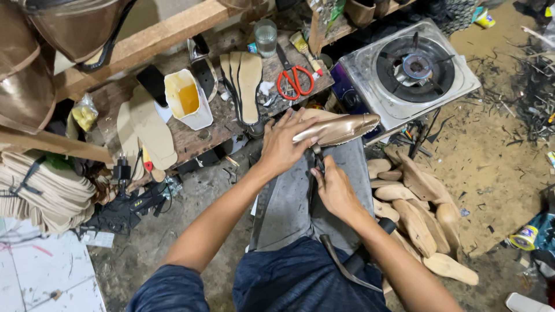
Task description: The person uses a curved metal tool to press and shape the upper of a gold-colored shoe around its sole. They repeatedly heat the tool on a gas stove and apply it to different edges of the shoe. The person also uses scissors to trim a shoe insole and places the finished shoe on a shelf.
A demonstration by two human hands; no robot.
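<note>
My left hand [285, 144] presses down on a metallic bronze shoe upper on a last [338, 128], which rests on my knee in grey trousers. My right hand [334, 188] is closed round dark pincers [317, 157] just below the shoe, the tool's jaws touching its underside edge. Another curved dark tool handle [342, 263] lies across my lap by my right forearm.
A wooden bench [196, 124] ahead holds red-handled scissors [295, 81], insoles [248, 78], a cut white jug of yellow glue [186, 99] and a glass [265, 36]. A single gas burner [413, 69] stands at right. Wooden lasts [416, 219] lie piled on the dirt floor. Stacked soles [43, 188] at left.
</note>
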